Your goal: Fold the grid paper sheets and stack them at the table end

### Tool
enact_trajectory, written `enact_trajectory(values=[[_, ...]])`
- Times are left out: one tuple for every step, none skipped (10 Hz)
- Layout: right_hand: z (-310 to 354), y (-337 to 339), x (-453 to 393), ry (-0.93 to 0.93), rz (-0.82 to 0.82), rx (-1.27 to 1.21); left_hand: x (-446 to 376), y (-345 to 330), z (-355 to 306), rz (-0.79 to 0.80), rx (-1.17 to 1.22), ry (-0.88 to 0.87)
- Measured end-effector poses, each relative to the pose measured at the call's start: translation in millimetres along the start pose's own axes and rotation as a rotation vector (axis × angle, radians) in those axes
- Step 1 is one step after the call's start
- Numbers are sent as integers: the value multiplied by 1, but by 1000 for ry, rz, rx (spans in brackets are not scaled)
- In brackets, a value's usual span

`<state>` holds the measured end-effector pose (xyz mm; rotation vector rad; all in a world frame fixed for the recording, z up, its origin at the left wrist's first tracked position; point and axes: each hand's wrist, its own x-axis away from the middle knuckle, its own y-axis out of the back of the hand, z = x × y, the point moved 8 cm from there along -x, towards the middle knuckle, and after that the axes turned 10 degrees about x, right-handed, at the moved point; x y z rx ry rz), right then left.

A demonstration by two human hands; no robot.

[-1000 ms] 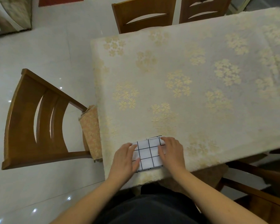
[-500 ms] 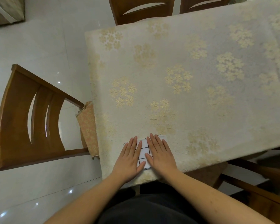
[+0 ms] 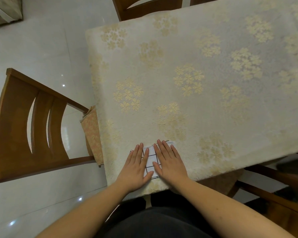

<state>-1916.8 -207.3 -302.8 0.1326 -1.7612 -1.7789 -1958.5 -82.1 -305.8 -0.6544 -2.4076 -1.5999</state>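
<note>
- The person leans over the near edge of the table [image 3: 213,54], which wears a cream cloth sprinkled with gold flowers; both palms are down flat on a folded grid paper sheet [image 3: 150,159] just inside that edge, near the corner.
- The left hand [image 3: 136,166] lies spread, fingers straight and close together, covering the sheet's left side; the right hand [image 3: 169,162] lies the same way over its right side; neither pinches nor curls round anything, they simply press.
- Only a narrow strip of white paper with black grid lines shows between the two hands, plus a sliver of corner past the right fingertips; how many layers lie beneath I cannot tell.
- To my eye this is the creasing step; the fold looks made and is being flattened hard against the cloth.
- The next move, I would judge, calls for lifting the palms without dragging the paper, then either another fold or carrying it to the table end; no stack of finished sheets is in sight on the visible cloth.
- A wooden chair [image 3: 29,124] stands off the table's left side, with a patterned cushion [image 3: 91,133] tucked beside the hanging cloth; more chairs sit at the far edge and at the right.
</note>
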Motion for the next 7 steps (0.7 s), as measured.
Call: enact_trajectory(values=[[-1,2,0,-8,23,0,-1,6,-1,72,-21,6],[0,16,0,33,-21,-39,-1,16,-9,120,-62,41],[-6,48,6,-4,-151,-139,-4,41,-13,35,9,54],[-11,67,17,-63,-189,-110,-4,57,-18,-8,-90,4],[-11,64,28,-114,-83,-64,-2,66,-21,-13,-107,-6],[-8,54,45,-213,19,-5,6,62,-21,-34,-175,-84],[3,51,57,-292,36,7,12,59,-23,-9,-187,-153]])
